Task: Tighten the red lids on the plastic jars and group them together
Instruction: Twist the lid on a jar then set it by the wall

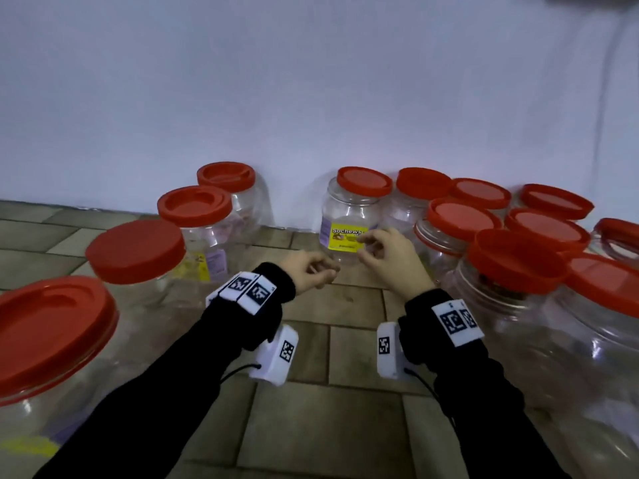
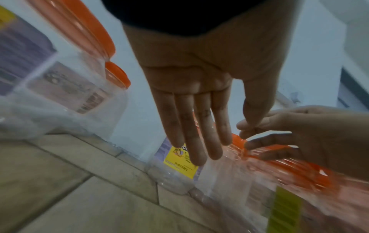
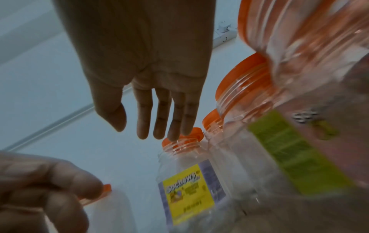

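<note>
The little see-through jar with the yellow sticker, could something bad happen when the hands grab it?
Maybe. The small clear plastic jar with the yellow label stands beside the crowded red-lidded clear jars, so the right hand might bump those. It looks empty and light, so it might tip. The left hand holds nothing yet.

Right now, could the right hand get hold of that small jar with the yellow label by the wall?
Probably yes. The right hand hovers empty just in front of the yellow-labelled jar, fingers loose, with nothing between them. The left hand is beside it, not blocking.
</note>
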Demonstrator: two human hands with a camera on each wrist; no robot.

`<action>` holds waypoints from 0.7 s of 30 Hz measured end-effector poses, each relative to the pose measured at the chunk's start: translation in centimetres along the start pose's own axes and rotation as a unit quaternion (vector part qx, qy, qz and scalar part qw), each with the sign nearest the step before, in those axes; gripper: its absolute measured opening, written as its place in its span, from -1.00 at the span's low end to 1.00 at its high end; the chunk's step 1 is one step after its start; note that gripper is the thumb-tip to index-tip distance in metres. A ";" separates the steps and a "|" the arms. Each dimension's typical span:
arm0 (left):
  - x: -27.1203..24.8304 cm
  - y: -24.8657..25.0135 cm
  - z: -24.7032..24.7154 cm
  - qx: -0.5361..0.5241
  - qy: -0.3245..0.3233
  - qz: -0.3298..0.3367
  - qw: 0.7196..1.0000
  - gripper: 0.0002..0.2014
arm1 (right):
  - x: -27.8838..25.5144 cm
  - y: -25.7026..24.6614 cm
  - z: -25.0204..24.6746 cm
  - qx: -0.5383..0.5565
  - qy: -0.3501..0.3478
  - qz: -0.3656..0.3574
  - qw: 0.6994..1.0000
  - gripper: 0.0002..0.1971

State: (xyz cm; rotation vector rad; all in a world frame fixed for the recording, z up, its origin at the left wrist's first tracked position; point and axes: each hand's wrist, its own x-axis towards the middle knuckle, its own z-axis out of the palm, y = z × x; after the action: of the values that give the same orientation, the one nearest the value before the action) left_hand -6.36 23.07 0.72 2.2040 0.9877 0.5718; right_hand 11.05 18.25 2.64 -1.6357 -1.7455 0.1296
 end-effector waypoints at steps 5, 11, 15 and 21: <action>7.3 -0.9 -1.8 0.008 0.082 -0.022 0.996 -0.68 | 6.3 0.5 0.2 -0.040 0.016 0.012 0.999 -0.76; 13.4 -4.5 -0.1 -0.035 0.139 -0.096 0.985 0.14 | 11.2 1.5 1.3 -0.138 0.042 0.030 0.989 -0.46; 14.6 -6.4 2.6 -0.133 0.158 -0.092 0.974 0.13 | 11.7 2.5 2.7 -0.162 0.028 0.052 0.985 -0.38; 14.6 -6.3 3.3 -0.210 0.182 -0.098 0.956 -0.06 | 10.5 2.0 3.3 -0.195 0.084 0.034 0.977 -0.51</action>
State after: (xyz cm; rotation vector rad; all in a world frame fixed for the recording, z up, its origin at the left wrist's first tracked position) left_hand 1.58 36.28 -4.23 1.6366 1.1311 1.0155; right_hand 11.65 29.37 3.69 -1.9228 -1.6563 -0.3319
